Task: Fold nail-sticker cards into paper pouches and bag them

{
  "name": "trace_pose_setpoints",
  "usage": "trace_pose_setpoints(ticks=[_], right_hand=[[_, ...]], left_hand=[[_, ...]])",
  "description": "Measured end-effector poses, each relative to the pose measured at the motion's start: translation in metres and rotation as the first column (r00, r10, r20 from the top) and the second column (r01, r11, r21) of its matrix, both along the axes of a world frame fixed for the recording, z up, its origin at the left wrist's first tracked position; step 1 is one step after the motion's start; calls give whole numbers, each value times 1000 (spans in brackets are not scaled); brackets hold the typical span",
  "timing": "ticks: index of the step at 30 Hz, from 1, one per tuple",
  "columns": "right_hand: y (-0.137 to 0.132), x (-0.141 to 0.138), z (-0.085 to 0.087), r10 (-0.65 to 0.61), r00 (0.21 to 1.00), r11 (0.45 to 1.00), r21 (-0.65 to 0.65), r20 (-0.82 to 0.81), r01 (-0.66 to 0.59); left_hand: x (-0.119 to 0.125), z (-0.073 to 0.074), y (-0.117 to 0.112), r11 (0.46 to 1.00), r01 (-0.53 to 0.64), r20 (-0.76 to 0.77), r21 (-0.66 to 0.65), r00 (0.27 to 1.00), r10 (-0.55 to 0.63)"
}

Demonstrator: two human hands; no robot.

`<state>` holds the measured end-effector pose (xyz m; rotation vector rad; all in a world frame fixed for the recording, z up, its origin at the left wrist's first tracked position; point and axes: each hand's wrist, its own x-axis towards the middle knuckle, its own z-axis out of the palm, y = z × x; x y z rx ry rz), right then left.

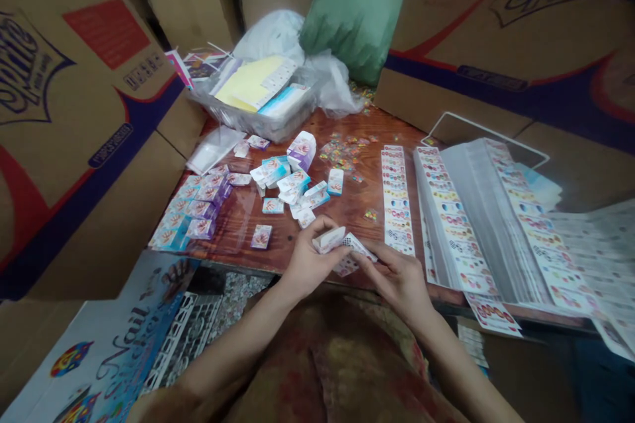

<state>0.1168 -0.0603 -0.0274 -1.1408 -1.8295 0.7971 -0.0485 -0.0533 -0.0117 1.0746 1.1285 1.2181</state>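
Both hands meet at the table's front edge over a printed sticker strip that looks folded, with a checkered pattern showing. My left hand pinches one end, where a small whitish flap stands up; I cannot tell if the flap belongs to the strip or to a small box. Fingers of my right hand are closed on the strip's right end. Just beyond the left hand lie loose small cartons, blue and white, several with open flaps. A single purple carton lies nearer the edge. Right of the hands is a flat sticker strip.
Stacks of sticker strips fill the table's right side. Rows of closed cartons stand left. Small colourful pieces are scattered mid-table. A plastic tray with papers sits behind. Large cardboard boxes flank both sides.
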Motion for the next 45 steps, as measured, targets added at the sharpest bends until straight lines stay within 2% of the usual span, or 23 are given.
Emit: trace_pose_setpoints(ticks=[3, 5, 7, 9, 12, 15, 17, 21, 23, 24, 25, 27, 28, 30, 31, 33, 34, 36, 38, 41, 43, 45], right_hand=[[4, 0, -6, -72, 987, 986, -157, -146, 49], [7, 2, -10, -125, 969, 974, -213, -213, 78], [10, 5, -13, -177, 967, 973, -182, -184, 144], [10, 7, -13, -195, 977, 979, -76, -90, 189], [7, 6, -8, -91, 995, 995, 53, 33, 89], [1, 2, -4, 52, 995, 996, 64, 83, -57], [-2, 0, -4, 90, 992, 994, 51, 92, -95], [-2, -1, -12, 16, 1000, 1000, -19, 25, -15], [1, 1, -16, -84, 995, 992, -100, -48, 79], [2, 2, -16, -130, 987, 983, -142, -94, 116], [3, 3, -15, -163, 976, 975, -177, -146, 136], [5, 3, -11, -166, 962, 970, -211, -215, 121], [5, 3, -8, -135, 969, 975, -202, -205, 93], [4, 2, -3, -40, 997, 989, -146, -73, 29], [5, 2, -1, 6, 999, 993, -114, 33, -3], [6, 3, 0, 82, 967, 995, -82, 242, -63], [7, 4, 0, 114, 938, 992, -92, 327, -89], [9, 6, -3, 175, 876, 982, -141, 450, -124], [12, 7, -8, 234, 827, 970, -183, 512, -161], [14, 4, -14, 283, 787, 958, -206, 548, -201], [15, 0, -16, 265, 778, 962, -214, 569, -171], [18, -3, -16, 240, 805, 966, -212, 542, -146]], left_hand=[[0, -7, -1, 998, 39, 10, -55, 999, -38], [-1, -11, -3, 991, 81, 33, -111, 996, -78], [-1, -14, -5, 986, 90, 56, -140, 995, -83], [-2, -15, -7, 988, 61, 64, -145, 997, -52], [0, -13, -7, 990, 20, 88, -138, 996, -7], [2, -11, -5, 992, -11, 134, -123, 991, 28], [2, -11, -2, 993, -37, 138, -114, 989, 52], [-1, -17, 0, 996, -16, 45, -91, 999, 20], [-4, -21, -2, 999, -3, -166, -38, 986, -3], [-6, -23, -3, 1000, 5, -322, 2, 947, -4], [-7, -24, -5, 999, 23, -488, 42, 873, 0], [-7, -26, -9, 993, 87, -755, 79, 656, 2], [-6, -27, -11, 991, 118, -837, 67, 548, -9], [-4, -28, -15, 988, 150, -928, 20, 372, -37], [-2, -28, -16, 989, 148, -951, -1, 306, -46], [1, -30, -19, 991, 134, -975, -24, 215, -53], [2, -32, -20, 990, 134, -980, -32, 192, -58], [5, -35, -23, 987, 152, -976, -60, 197, -89], [8, -38, -27, 977, 177, -954, -116, 256, -159], [9, -40, -31, 962, 207, -890, -178, 385, -247], [6, -40, -32, 962, 224, -844, -158, 475, -249], [2, -41, -30, 969, 215, -785, -120, 577, -226]])
